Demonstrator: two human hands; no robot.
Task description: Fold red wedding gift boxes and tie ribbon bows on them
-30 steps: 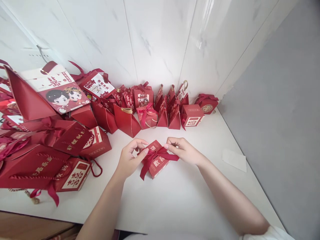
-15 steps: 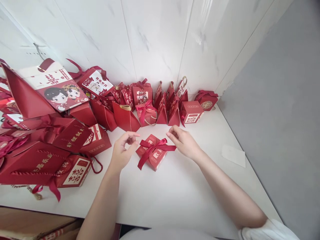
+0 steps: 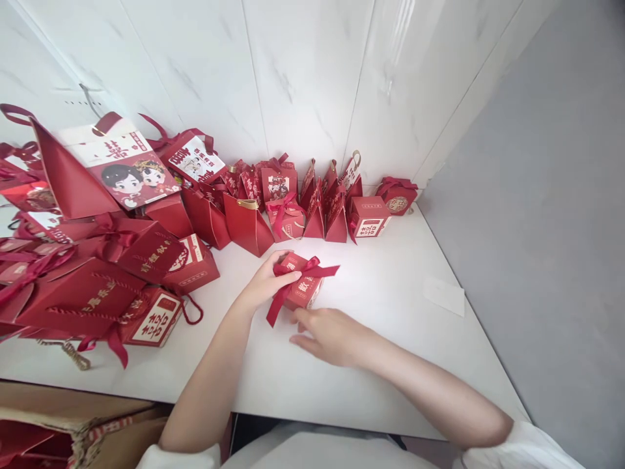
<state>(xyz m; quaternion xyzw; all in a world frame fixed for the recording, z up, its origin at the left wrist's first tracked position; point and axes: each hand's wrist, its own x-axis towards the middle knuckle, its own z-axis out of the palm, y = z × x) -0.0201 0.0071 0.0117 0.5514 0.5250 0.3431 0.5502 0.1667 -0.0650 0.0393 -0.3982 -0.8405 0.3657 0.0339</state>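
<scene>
In the middle of the white table sits a small red gift box (image 3: 309, 296) with pale characters on it. A dark red ribbon (image 3: 311, 264) tied in a bow crosses its top, one tail hanging toward me and the other pointing right. My left hand (image 3: 266, 279) grips the box from the left, thumb over the top by the bow and fingers around the far side. Just in front of the box, my right hand (image 3: 332, 335) has its fingers partly bent and apart; its fingertips are close to the lower edge, and contact is unclear.
A heap of red gift boxes (image 3: 92, 296) with cords and ribbons fills the left side. Several more, including a red box with a white label (image 3: 370, 216), line the marbled wall. A white paper slip (image 3: 444, 296) lies right; an open cardboard carton (image 3: 78, 410) stands below left.
My left hand has closed on the gift box, which is turned somewhat. My right hand has moved from beside the right ribbon tail to the box's near side. The view has shifted slightly.
</scene>
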